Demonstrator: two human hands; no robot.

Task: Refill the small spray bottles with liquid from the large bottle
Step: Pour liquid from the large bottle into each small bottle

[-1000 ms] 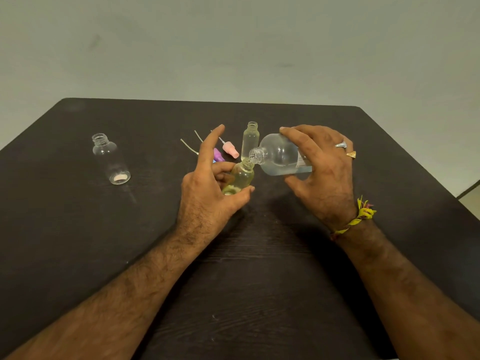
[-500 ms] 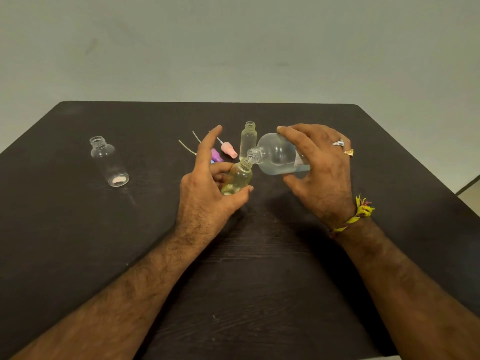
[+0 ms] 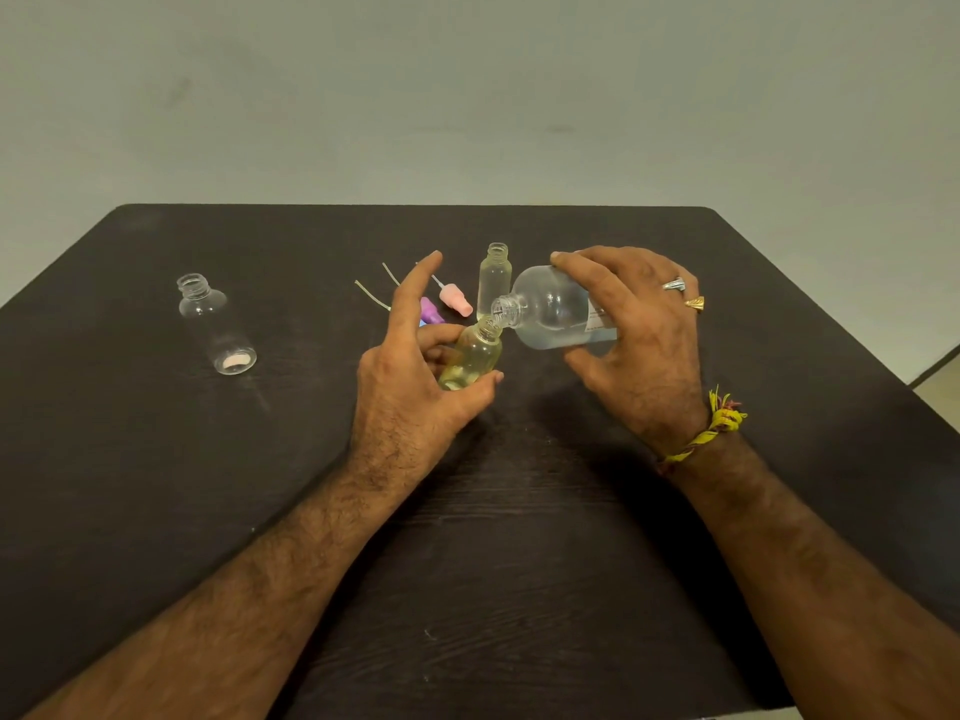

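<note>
My left hand (image 3: 410, 376) grips a small yellowish spray bottle (image 3: 475, 356) between thumb and fingers, tilted with its open neck up and to the right. My right hand (image 3: 644, 335) holds the large clear bottle (image 3: 550, 309) almost on its side, its open mouth touching the small bottle's neck; clear liquid lies along its lower side. Another small open bottle (image 3: 492, 278) stands upright just behind them. A third small clear bottle (image 3: 215, 324) stands far left, open and looking empty.
Spray heads lie behind my left hand: a pink one (image 3: 456, 299) and a purple one (image 3: 431, 310), with thin dip tubes (image 3: 371, 294) beside them. The dark table (image 3: 519, 537) ends at the far edge and at the right edge near my right wrist.
Both hands and the two bottles hold nearly the same pose. The small bottle has tilted slightly more under the large bottle's mouth.
</note>
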